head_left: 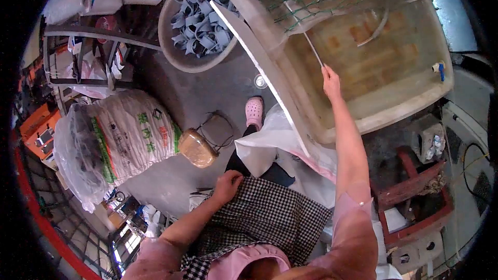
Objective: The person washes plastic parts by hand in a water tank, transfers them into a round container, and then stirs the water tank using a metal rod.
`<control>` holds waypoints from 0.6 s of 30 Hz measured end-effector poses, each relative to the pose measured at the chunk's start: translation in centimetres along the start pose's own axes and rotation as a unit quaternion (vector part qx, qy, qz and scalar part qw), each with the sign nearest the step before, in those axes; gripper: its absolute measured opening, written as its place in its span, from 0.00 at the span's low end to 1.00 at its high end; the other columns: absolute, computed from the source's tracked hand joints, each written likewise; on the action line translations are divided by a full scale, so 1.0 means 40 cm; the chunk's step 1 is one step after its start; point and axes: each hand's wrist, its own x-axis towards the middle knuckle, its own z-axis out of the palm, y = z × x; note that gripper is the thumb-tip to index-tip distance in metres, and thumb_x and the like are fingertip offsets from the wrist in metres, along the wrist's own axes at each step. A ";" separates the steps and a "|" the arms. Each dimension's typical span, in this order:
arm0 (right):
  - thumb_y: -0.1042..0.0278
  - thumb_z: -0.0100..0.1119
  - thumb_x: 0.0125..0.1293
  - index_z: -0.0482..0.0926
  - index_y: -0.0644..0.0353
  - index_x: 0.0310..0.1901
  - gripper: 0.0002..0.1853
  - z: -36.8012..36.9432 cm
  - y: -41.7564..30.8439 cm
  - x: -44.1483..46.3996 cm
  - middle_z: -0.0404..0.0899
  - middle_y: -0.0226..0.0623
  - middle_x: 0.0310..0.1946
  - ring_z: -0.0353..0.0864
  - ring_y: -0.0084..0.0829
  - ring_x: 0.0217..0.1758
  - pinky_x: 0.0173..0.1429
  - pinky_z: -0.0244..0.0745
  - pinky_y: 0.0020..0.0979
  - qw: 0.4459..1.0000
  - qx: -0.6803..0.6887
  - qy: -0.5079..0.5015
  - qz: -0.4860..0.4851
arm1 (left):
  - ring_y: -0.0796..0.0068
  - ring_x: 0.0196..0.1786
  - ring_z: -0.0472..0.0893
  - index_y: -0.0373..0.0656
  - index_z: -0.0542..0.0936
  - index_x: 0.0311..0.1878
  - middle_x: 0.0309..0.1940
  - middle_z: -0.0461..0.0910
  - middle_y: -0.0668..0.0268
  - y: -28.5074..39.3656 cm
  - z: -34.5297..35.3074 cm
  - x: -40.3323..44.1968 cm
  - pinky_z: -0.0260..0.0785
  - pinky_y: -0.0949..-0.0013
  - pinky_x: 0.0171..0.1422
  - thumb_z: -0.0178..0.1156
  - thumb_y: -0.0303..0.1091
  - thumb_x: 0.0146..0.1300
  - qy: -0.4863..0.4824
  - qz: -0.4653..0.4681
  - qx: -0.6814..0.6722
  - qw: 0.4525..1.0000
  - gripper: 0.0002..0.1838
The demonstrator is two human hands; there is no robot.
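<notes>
My right hand point(331, 83) is closed around the near end of a thin, light-coloured rod point(312, 46). The rod slants up and left across a large tub point(363, 128) of shallow, murky water, towards a green net point(298, 1) over the tub's far part. Brownish patches show under the water. My left hand point(227, 185) is by the upper left edge of a black-and-white checked apron point(264, 205), its fingers curled together. Whatever those fingers may hold is too small or hidden to name.
A round bin point(166, 46) full of grey curved pieces stands beyond a white board point(259, 67) along the tub. Stuffed sacks point(132, 135) lie left, near a brown taped bundle point(198, 148). A reddish frame point(415, 192) is at right. A pink clog point(254, 111) rests on the floor.
</notes>
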 end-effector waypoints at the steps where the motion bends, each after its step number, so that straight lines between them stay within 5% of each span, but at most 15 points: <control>1: 0.51 0.46 0.65 0.74 0.56 0.51 0.21 0.007 -0.006 0.014 0.78 0.47 0.39 0.76 0.44 0.43 0.47 0.69 0.34 1.000 -0.003 -0.003 0.005 | 0.56 0.34 0.78 0.37 0.77 0.34 0.31 0.77 0.55 0.002 0.000 0.003 0.70 0.62 0.37 0.59 0.29 0.54 0.012 0.017 -0.005 1.000 0.06; 5: 0.52 0.45 0.65 0.73 0.54 0.52 0.19 0.013 -0.075 0.062 0.76 0.51 0.42 0.74 0.48 0.47 0.49 0.69 0.37 0.999 -0.032 -0.011 0.010 | 0.57 0.34 0.78 0.38 0.77 0.34 0.31 0.77 0.56 -0.017 0.012 0.007 0.70 0.63 0.36 0.59 0.29 0.54 0.016 0.029 -0.012 0.999 0.06; 11: 0.45 0.40 0.64 0.70 0.36 0.55 0.20 -0.041 -0.149 0.109 0.75 0.41 0.49 0.72 0.47 0.52 0.55 0.67 0.45 0.980 -0.169 -0.047 0.090 | 0.57 0.34 0.77 0.38 0.77 0.34 0.32 0.77 0.56 -0.020 0.012 0.004 0.70 0.63 0.37 0.59 0.29 0.54 0.012 0.036 0.019 0.999 0.06; 18: 0.49 0.38 0.66 0.68 0.41 0.57 0.20 -0.149 -0.254 0.107 0.76 0.44 0.45 0.74 0.47 0.49 0.51 0.69 0.44 0.938 -0.339 -0.020 0.065 | 0.54 0.38 0.78 0.37 0.78 0.36 0.33 0.78 0.54 -0.004 -0.002 0.009 0.69 0.60 0.42 0.59 0.31 0.54 -0.014 -0.002 -0.008 1.000 0.08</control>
